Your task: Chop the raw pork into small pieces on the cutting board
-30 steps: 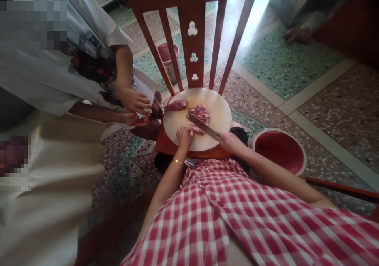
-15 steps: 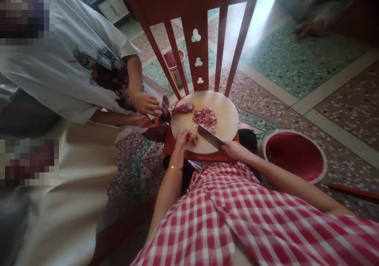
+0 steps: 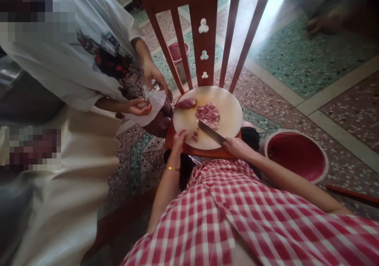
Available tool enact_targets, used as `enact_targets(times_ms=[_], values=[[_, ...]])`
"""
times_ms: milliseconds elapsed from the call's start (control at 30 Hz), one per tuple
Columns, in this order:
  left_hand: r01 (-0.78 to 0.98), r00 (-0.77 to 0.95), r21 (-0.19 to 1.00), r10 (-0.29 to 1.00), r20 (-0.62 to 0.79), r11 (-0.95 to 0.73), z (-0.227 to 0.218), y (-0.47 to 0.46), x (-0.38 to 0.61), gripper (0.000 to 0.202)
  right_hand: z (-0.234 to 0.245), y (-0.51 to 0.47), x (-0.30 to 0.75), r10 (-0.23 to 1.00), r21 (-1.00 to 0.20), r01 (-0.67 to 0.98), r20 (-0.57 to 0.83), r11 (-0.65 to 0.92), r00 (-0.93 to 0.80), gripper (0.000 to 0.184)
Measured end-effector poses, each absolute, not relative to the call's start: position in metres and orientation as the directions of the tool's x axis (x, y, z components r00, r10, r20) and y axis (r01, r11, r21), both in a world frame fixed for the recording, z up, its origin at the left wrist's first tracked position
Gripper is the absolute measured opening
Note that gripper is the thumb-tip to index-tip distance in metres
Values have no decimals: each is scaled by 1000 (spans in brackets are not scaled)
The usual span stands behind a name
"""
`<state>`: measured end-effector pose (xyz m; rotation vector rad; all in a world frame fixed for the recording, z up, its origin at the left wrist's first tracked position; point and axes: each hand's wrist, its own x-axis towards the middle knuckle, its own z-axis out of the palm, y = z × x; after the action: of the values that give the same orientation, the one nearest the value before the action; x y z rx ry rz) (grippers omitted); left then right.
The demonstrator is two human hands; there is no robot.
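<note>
My right hand point(image 3: 235, 146) is wrapped round the handle of a cleaver point(image 3: 211, 132), whose blade slants over the round cutting board point(image 3: 232, 119). The blade's tip end lies near the edge of a heap of chopped raw meat point(image 3: 208, 114). At the board's near left edge, my left hand point(image 3: 179, 139) is closed, its fingertips at a small piece of meat point(image 3: 194, 136); the exact grip is too small to see clearly. A larger uncut piece of meat point(image 3: 186, 103) lies at the board's far left.
The board rests on a wooden chair point(image 3: 204, 5). A red-lined bucket point(image 3: 296, 155) stands on the floor at right, another bucket point(image 3: 179, 52) behind the chair. At left, a person in a white shirt point(image 3: 89, 60) handles a clear plastic bag point(image 3: 154, 104). A cream sheet point(image 3: 68, 179) hangs nearby.
My left hand has drawn back slightly from the small piece of meat. The cleaver keeps nearly the same pose. The other person's hands have moved apart, and a plastic bag now shows between them.
</note>
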<state>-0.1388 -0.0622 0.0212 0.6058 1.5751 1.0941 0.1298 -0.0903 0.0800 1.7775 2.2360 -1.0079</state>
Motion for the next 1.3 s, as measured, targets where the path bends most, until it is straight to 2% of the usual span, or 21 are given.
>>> enact_targets(times_ms=[167,267,367,467,567,700,800,933,1067,1300], values=[[256,-305,869,889,-343,423,16,-76,-130,17,83,-90,124,820,-432,893,-460,127,-339,27],[499,-160,832,969,-188,244,18,-86,-118,21,88,-90,119,816,-390,909,-471,148,-335,28],[728,-74,684,997,23,38,17,-91,-105,22,96,-88,110,803,-340,923,-491,180,-337,29],[850,-47,526,990,130,-28,12,-91,-100,18,104,-85,97,799,-298,928,-490,222,-349,29],[900,-91,436,981,169,9,7,-88,-105,23,108,-81,85,805,-261,928,-471,265,-362,31],[930,-147,361,969,199,68,3,-84,-122,20,108,-76,78,815,-229,925,-441,303,-376,31],[906,-156,423,946,286,22,1,-85,-127,22,106,-74,79,833,-219,921,-398,321,-385,30],[829,-86,532,899,429,-174,-4,-90,-121,21,105,-75,78,845,-208,914,-353,348,-402,29],[793,20,529,880,474,-303,-14,-89,-113,19,103,-74,70,817,-218,892,-361,396,-450,29],[837,15,479,886,463,-264,-32,-82,-114,19,93,-66,58,746,-188,857,-426,480,-512,37]])
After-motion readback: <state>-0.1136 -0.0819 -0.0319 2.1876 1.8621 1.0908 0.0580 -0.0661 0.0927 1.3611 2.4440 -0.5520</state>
